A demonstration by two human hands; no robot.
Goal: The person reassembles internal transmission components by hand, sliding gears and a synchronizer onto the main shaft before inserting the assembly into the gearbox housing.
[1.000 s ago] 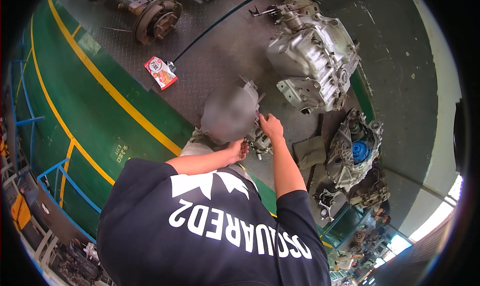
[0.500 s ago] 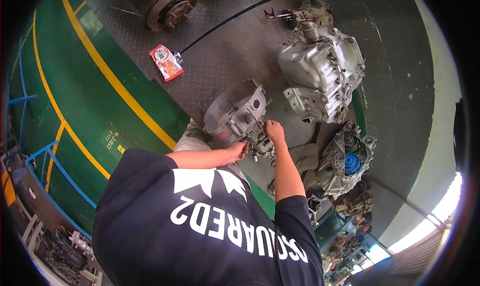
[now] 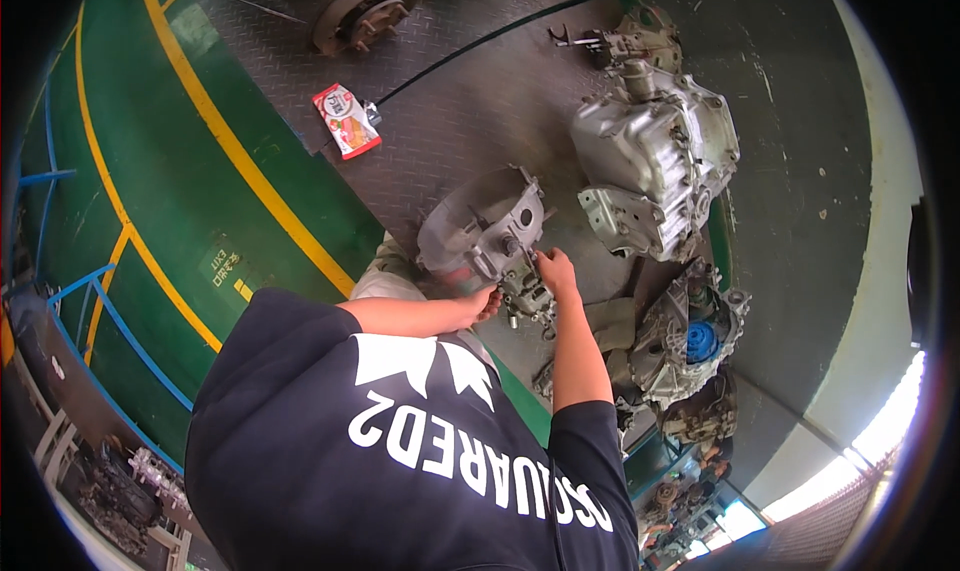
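head view: dark tread plate (image 3: 450,101); silver ribbed transmission case (image 3: 650,151) at right; open casing (image 3: 655,356) with blue disc (image 3: 702,342) nearer; red-and-white packet (image 3: 347,121) far left. bell housing (image 3: 470,231) at the hands, dull grey, round-mouthed. left hand (image 3: 484,305) curled, right hand (image 3: 557,273) bunched; cannot tell what either pinches. metal fittings (image 3: 524,291) between them indistinct.

Indoor light moderate | blown-out strip (image 3: 895,403) lower right | sheen on silver casing (image 3: 618,136) | black fisheye rim, edges bowed | far lower-right soft
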